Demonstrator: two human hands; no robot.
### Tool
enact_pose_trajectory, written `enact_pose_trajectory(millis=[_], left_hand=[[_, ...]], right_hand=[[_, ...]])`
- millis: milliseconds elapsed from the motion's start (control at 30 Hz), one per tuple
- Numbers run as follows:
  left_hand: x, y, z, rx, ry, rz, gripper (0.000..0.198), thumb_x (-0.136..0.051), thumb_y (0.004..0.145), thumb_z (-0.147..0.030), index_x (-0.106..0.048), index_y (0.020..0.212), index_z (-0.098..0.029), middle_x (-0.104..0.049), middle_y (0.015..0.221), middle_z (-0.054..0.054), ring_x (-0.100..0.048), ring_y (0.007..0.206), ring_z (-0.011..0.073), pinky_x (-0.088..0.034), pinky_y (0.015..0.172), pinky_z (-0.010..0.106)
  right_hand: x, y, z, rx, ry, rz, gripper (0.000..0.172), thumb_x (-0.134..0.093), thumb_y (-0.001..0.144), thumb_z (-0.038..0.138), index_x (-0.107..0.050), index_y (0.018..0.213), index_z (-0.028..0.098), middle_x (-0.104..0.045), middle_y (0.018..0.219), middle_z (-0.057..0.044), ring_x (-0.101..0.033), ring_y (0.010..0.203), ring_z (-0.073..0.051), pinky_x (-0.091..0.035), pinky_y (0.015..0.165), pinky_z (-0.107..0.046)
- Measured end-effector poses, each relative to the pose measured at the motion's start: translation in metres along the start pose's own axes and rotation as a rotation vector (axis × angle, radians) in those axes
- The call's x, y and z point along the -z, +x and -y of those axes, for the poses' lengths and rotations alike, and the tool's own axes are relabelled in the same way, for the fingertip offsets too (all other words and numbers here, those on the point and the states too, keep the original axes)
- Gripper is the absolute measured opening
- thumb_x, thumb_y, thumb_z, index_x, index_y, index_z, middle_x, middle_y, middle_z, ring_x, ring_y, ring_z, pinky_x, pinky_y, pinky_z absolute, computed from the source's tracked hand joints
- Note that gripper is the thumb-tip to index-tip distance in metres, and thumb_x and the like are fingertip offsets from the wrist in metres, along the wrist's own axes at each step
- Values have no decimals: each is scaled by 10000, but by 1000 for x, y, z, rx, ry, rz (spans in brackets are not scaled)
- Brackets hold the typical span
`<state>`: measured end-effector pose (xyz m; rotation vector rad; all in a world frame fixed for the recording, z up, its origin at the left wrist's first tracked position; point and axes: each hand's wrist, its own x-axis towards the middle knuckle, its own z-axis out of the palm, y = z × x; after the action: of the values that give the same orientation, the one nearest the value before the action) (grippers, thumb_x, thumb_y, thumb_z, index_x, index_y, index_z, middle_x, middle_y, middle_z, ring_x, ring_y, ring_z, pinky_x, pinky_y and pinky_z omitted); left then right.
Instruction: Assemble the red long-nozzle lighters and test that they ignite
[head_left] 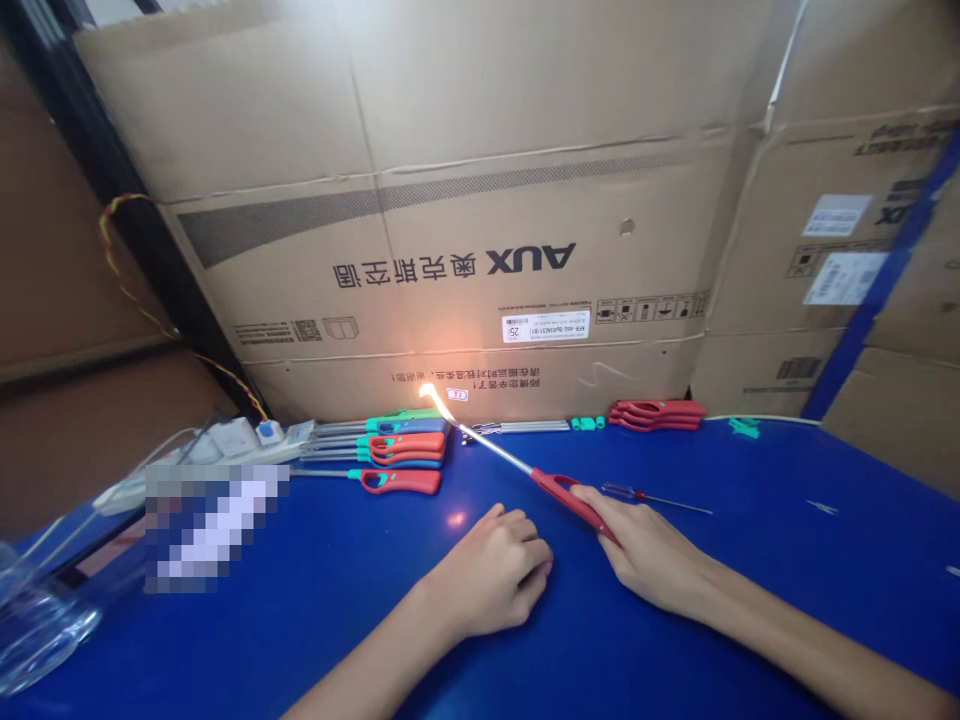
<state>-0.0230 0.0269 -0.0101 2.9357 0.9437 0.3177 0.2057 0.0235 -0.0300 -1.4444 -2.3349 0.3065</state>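
Observation:
A red long-necked gas lighter (564, 494) is gripped by its handle in my right hand (646, 555). Its metal tube points up and to the left, and a bright flame (433, 393) burns at the tip in front of the cardboard. My left hand (501, 575) rests on the blue table with its fingers curled in; whether anything is inside them is hidden. Behind it to the left lie several finished-looking lighters (405, 447) in red, blue and green, their tubes facing left. One red lighter (409, 482) lies nearest to me in that group.
Cardboard panels (465, 210) wall in the blue table (315, 600). Along the back are metal tubes (525, 427), green plastic parts (588, 423) and stacked red handles (656, 414). A screwdriver (660, 498) lies beyond my right hand. A power strip (232, 445) and clear plastic container (45, 630) stand left.

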Motion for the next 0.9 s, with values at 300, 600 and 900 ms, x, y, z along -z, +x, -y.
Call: enact_pose_trajectory(millis=[300,600,900], left_hand=[[-1,0,0,-11,-4,0,182,-470,904,-216,-641,848,-192,-657,826,31,-607,815,181,-443,840,366],[-3,0,-2,-63,-5,-14,200,-461,902,-216,-648,839,-185,-654,772,36,-597,736,169,-411,736,318],[-4,0,-1,-56,8,-22,183,-467,908,-228,-636,845,-193,-671,798,28,-610,757,172,-406,760,330]], right_hand=[[11,-2,5,-16,-173,124,550,-390,863,72,-440,1387,231,-712,1057,-89,-695,936,-255,-488,741,-319],[14,0,3,-57,-307,81,588,-378,854,68,-413,1419,230,-707,1011,-96,-695,871,-290,-483,703,-357],[8,4,-7,-31,-29,-187,633,-353,870,128,-297,1488,253,-587,1333,-92,-684,996,-260,-542,799,-389]])
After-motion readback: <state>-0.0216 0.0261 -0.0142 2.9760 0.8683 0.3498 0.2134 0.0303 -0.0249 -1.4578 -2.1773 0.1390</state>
